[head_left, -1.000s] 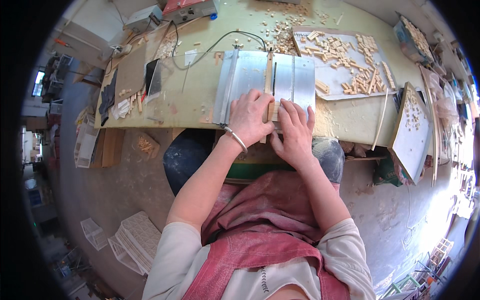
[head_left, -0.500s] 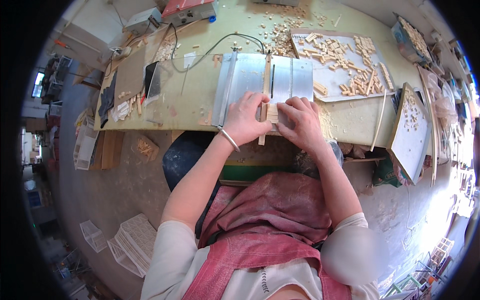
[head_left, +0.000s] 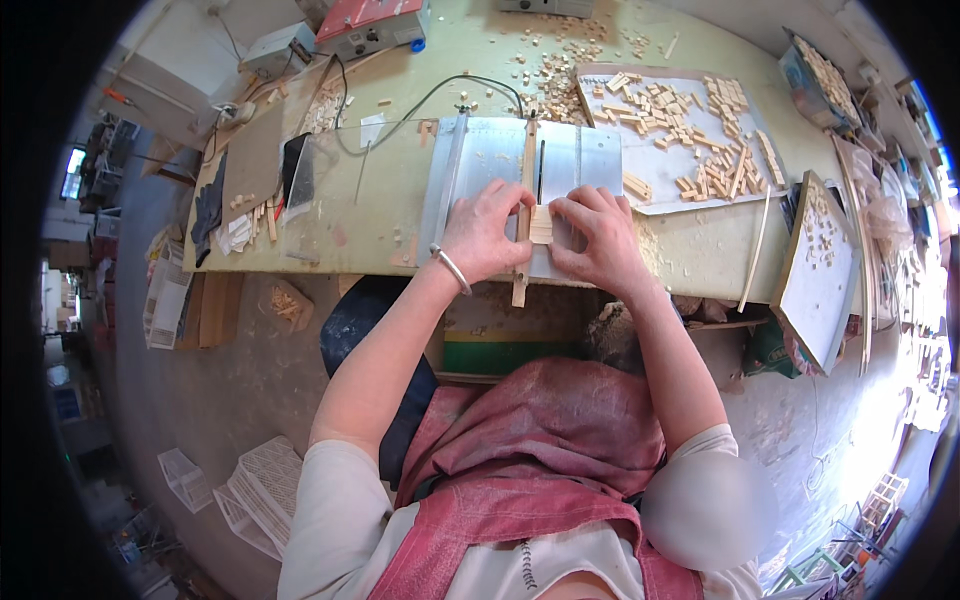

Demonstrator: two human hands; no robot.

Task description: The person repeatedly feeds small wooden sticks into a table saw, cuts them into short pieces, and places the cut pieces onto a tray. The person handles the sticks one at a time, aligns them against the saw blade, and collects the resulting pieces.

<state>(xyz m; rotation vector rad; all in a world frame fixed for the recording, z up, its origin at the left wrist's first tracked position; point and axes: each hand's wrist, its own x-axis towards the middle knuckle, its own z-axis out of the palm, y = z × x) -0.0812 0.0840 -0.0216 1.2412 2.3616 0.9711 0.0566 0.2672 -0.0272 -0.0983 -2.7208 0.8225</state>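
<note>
Head view: 2 hands (head_left: pixel 484 235) pinch banded wood (head_left: pixel 541 226) between them; tray (head_left: pixel 664 170) holds wooden blocks (head_left: pixel 728 96).

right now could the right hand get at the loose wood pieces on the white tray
Probably yes: nothing seems to stand between the right hand and the wood pieces on the white tray, though the hand is at the small wood block.

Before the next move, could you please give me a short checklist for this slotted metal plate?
1. Pale wood pieces between left hand and right hand: ok.
2. Pieces beside the long wooden strip: ok.
3. Both hands off the dark slot in the metal plate: ok.
4. Left wrist bare: not ok, it wears a silver bangle.
5. Blade in the slot at rest: cannot tell.
</note>
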